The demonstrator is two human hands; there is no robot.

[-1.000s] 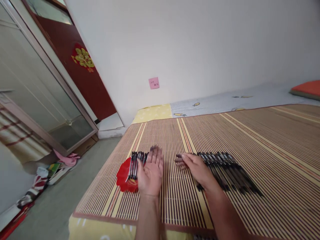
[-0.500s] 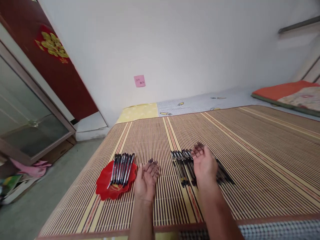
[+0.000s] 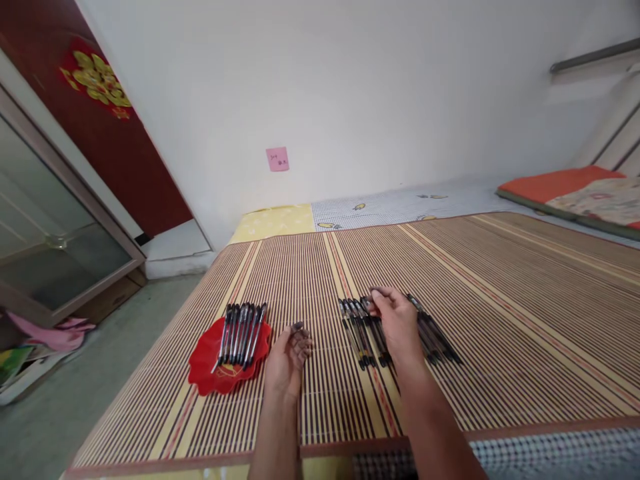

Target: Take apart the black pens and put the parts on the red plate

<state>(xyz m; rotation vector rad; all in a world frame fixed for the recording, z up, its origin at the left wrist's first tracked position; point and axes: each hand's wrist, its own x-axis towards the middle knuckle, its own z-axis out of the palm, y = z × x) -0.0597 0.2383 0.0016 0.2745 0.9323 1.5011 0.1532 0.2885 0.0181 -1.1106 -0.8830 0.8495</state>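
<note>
Right hand (image 3: 399, 325) is lying over the pen row (image 3: 395, 328) on the mat (image 3: 500, 300), fingers (image 3: 381, 294) bent down onto the pens at the far end of the row, thumb tucked under; looks like it is pinching one pen out, but the palm is hiding the contact, so I cannot tell whether anything is actually clamped. The row is lying side by side, barrels parallel to the mat slats, so pens are not rolling and each one is easy to single out; some are showing left of the fingers, more are fanning out right of the wrist. Left hand (image 3: 289, 353) is resting palm-up on the mat, fingers loosely curled, holding nothing, sitting between the two pen groups, well apart from the right fingers. Just left of the left fingers a red dish (image 3: 205, 373) is carrying a second batch of pens (image 3: 241, 327), also laid parallel, tips toward the person, the raised rim keeping them together. The mat is covering a bed; yellow sheet (image 3: 280, 223) is showing past its far edge, well beyond both hands. Pink note (image 3: 277, 159) is stuck on the wall, far from the fingers. Orange cushion (image 3: 555, 183) is lying far right.
</note>
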